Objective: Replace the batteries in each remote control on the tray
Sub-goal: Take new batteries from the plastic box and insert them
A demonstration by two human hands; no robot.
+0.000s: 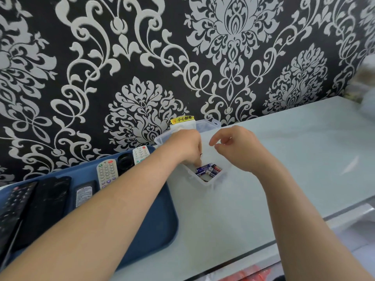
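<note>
Head view: the left hand (185,146) reaches down into a clear box (205,183) in the middle of the table (294,159), fingertips among the batteries (207,170); whether it pinches one I cannot tell; the right hand (237,148) hovers just right of it over the box, fingers loosely curled, holding nothing; the blue tray (154,209) lies left of the box, touching it; on it a grey remote (107,173), a white remote (140,154) farther back and black remotes (14,203) near left.

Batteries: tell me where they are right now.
Head view, centre: the batteries lie inside the clear plastic box on the table, just right of the blue tray, under the left hand.
</note>
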